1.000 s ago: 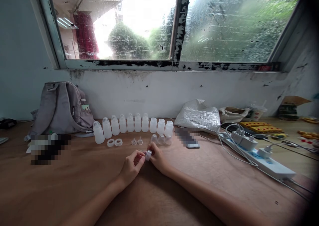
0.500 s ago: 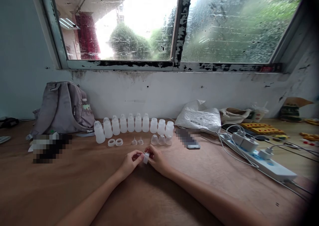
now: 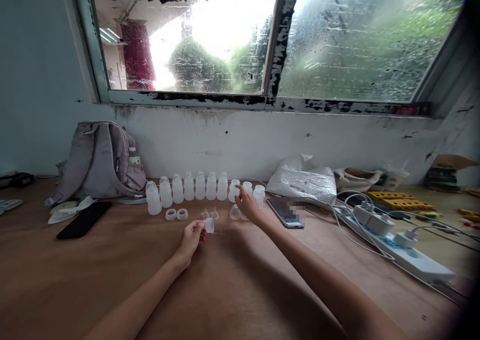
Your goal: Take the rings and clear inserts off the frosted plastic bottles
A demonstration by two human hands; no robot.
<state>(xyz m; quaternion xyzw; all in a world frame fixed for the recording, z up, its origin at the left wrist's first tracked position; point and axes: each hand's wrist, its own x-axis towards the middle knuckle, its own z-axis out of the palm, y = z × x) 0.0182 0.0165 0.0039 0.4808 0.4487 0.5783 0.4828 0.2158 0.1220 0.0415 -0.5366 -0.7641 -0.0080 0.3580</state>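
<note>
My left hand (image 3: pixel 193 237) pinches a translucent ring piece (image 3: pixel 209 225) above the table. My right hand (image 3: pixel 247 203) reaches to the bottle row, its fingers apart at an uncapped bottle (image 3: pixel 233 190); whether they touch it is unclear. Several capped frosted bottles (image 3: pixel 200 186) stand in a row to the left, and two more open bottles (image 3: pixel 258 196) stand at the right end. Two white rings (image 3: pixel 171 214) and two clear nipples (image 3: pixel 214 213) lie before the row. A clear dome cap (image 3: pixel 235 212) sits beside the right wrist, which partly hides another.
A grey backpack (image 3: pixel 101 160) and a black phone (image 3: pixel 84 220) are on the left. Another phone (image 3: pixel 287 212), a silver bag (image 3: pixel 303 180) and a white power strip with cables (image 3: pixel 423 262) occupy the right. Yellow parts (image 3: pixel 397 202) lie farther right.
My right hand has let go of the ring piece and moved up and right to the open bottles. My left hand keeps the piece, now slightly left. The view has shifted a little.
</note>
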